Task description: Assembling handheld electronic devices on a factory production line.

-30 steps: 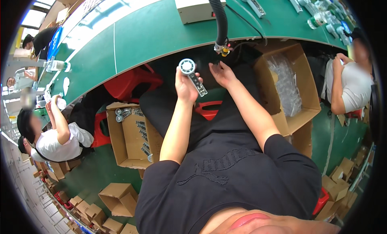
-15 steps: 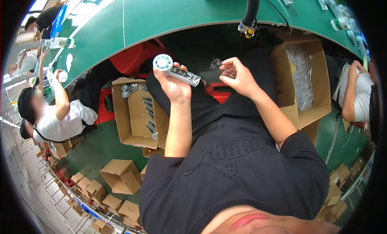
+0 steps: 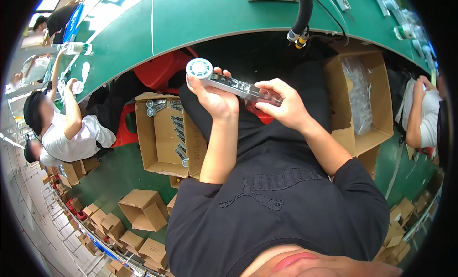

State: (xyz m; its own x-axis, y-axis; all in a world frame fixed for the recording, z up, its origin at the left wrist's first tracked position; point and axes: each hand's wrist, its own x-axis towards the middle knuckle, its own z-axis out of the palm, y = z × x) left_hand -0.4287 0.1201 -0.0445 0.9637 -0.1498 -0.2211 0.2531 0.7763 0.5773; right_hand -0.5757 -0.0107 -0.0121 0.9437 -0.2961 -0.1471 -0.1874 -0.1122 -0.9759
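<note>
My left hand (image 3: pixel 217 103) is closed around a pale handheld device (image 3: pixel 230 84), held out above my lap. The device has a round head with a vented ring, pointing up and left, and a long handle with dark, circuit-like parts showing along it. At the handle's far end my right hand (image 3: pixel 289 106) pinches a clear plastic sleeve-like piece (image 3: pixel 268 97) between thumb and fingers. That clear piece meets the end of the handle; how far it overlaps I cannot tell. My right fingertips partly cover it.
Left of my legs, a cardboard box (image 3: pixel 147 138) holds several similar devices. A box (image 3: pixel 380 103) of clear plastic pieces (image 3: pixel 358 98) stands at my right. A green workbench (image 3: pixel 210 15) runs ahead, with a dark hose (image 3: pixel 304 15) hanging over its edge. People sit on both sides.
My right hand has moved left with the clear piece and brought it to the handle's end. The device in my left hand has shifted slightly right.
</note>
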